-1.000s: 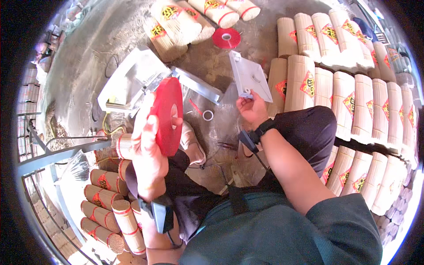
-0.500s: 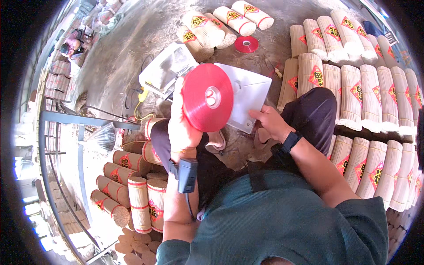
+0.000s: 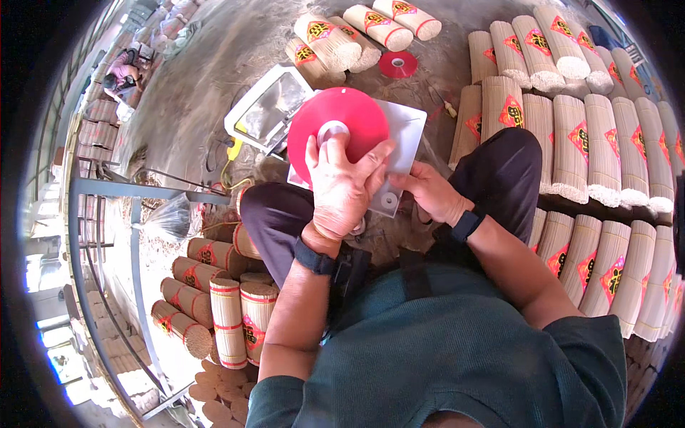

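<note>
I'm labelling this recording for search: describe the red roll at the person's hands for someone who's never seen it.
From the dark green shirt at the bottom, go up to the left hand. Its fingers are at the pale core of the red roll, which overlaps a pale panel in view. Unlike the smaller-looking second roll on the floor beyond, this one has a hand on it.

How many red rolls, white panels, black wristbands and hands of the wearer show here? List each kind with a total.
Red rolls, one near the hands and one on the floor: 2
White panel: 1
Black wristbands: 2
Left hand, right hand: 2
Total: 7
</note>
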A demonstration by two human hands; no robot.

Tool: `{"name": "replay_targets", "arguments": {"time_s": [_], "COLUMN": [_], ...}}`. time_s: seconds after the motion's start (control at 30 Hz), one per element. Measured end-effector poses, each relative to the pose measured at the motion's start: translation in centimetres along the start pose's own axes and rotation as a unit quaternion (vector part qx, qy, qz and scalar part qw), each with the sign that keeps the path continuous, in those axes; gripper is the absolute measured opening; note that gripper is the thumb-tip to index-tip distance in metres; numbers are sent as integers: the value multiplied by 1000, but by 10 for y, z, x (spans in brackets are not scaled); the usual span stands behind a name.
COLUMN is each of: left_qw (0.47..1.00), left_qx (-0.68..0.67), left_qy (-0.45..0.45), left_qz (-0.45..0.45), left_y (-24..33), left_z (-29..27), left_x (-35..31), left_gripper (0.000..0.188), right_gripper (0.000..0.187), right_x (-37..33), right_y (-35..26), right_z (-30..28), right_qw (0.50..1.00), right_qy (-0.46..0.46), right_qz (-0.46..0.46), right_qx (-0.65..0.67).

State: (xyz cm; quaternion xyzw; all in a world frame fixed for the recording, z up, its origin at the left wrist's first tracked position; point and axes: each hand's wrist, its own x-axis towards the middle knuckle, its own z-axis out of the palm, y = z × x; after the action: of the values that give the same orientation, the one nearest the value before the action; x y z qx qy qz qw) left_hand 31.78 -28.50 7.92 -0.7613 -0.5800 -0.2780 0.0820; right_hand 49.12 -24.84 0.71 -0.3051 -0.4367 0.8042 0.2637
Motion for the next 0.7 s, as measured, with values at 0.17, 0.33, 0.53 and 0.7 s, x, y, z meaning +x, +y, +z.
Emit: {"name": "replay_targets", "arguments": {"time_s": [0.17,0.33,0.53,0.7], "left_qw": [989,977,963,964], "left_qx": [46,41,25,-28], "left_qy": [-93,-158,-179,-205], "left_qz": [106,135,199,169], "left_y": [-9,-13,-18,-15], "left_z": [2,-8,-18,-28], "left_x": [-2,6,10,11], "left_gripper": [47,67,60,53], "right_gripper": [26,27,26,25], "right_x": [-2,-3,-4,-4], "right_y": [0,4,5,2], "right_z": [-2,-14,-15,-12], "right_qw": [998,999,999,1000], "right_qy": [17,17,12,9], "right_qz": [-36,-30,-21,-19], "right_qx": [48,19,33,21]}}
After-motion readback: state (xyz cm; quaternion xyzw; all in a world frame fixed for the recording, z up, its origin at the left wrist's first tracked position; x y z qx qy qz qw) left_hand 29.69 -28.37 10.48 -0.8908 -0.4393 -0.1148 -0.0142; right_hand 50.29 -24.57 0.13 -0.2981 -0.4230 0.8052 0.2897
